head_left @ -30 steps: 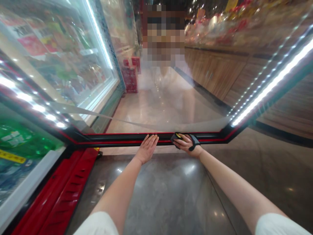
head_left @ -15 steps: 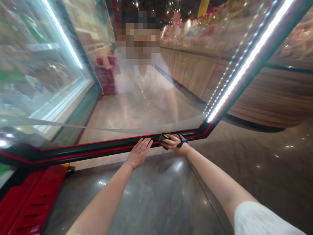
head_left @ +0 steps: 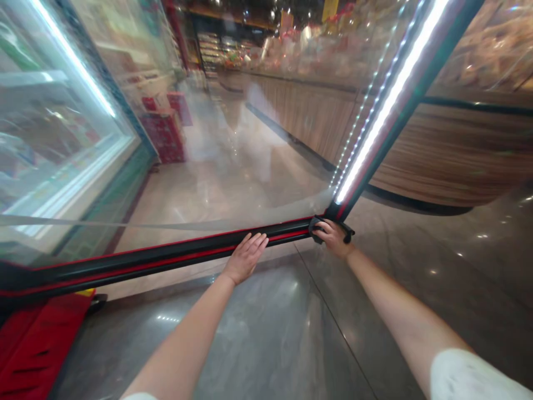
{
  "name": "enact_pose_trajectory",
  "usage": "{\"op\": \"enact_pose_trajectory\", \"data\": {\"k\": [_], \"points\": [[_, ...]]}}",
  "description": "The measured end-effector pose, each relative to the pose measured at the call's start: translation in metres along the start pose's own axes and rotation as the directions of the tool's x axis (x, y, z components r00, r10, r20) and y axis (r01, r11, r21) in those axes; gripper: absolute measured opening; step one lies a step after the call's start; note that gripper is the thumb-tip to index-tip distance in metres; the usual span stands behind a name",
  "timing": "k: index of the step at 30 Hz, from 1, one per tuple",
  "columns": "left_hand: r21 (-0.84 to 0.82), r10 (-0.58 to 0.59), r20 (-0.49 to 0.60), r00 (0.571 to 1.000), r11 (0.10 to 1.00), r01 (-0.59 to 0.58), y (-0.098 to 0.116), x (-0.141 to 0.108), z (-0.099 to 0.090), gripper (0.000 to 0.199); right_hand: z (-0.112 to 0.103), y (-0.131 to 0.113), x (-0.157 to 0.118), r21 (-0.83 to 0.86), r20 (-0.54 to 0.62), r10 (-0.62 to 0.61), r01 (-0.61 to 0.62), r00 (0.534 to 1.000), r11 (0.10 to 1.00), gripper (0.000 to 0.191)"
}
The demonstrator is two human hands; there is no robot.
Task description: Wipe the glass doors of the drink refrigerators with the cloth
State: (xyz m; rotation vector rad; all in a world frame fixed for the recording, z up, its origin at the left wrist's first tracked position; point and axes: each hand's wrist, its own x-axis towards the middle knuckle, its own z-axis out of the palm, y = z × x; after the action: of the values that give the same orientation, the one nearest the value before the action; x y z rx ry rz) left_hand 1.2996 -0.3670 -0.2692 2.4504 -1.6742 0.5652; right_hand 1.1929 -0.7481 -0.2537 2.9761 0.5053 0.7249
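Black, red-lined framing is running along the bottom of a large glass panel point(head_left: 233, 183), apparently a door, and both hands are working at that edge. The lower rail point(head_left: 125, 264) is slanting from the near left up toward the right, where it is meeting a bright light strip point(head_left: 391, 100) at the corner.

The left hand point(head_left: 246, 259) is resting flat toward the right part of the rail, fingers extended and close together, gripping nothing. The right hand point(head_left: 331, 236) is sitting just beside the corner, its fingers bending over a dark strapped object point(head_left: 318, 230) against the rail; whether they are clasping it or merely lying over it, one cannot tell.

Judging by this contact, the work is seeming under way rather than finished: both hands are engaging the edge, and neither is standing clear. The rail is looking whole and in place, with no part visibly hanging loose. Nothing on its surface is showing which stretch is done and which is left.

A red slatted base point(head_left: 44, 344) is lying at the near left, grey floor point(head_left: 266, 339) is spreading below the arms, and a wooden counter point(head_left: 308, 119) is stretching away on the far right.
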Motion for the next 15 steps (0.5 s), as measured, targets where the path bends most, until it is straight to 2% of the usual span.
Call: {"op": "enact_pose_trajectory", "data": {"k": [3,6,11,15], "points": [[0.001,0.009,0.01,1.0,1.0,-0.009,-0.002,-0.002,-0.002,0.074,0.007,-0.004,0.001,0.006,-0.017,0.004,-0.004,1.0,1.0,0.043],[0.013,0.019,0.032,0.999,1.0,-0.02,-0.005,-0.007,-0.007,0.07,0.018,-0.024,0.014,0.023,-0.02,-0.031,0.031,0.999,0.999,0.043],[0.039,0.011,0.064,0.998,0.999,-0.014,-0.013,-0.024,-0.017,0.067,0.034,-0.078,0.05,0.076,-0.022,-0.172,0.173,0.985,0.982,0.042],[0.041,-0.037,0.065,0.997,0.999,0.035,-0.022,-0.043,-0.025,0.07,0.038,-0.128,0.085,0.114,-0.021,-0.235,0.236,0.972,0.965,0.038]]}}
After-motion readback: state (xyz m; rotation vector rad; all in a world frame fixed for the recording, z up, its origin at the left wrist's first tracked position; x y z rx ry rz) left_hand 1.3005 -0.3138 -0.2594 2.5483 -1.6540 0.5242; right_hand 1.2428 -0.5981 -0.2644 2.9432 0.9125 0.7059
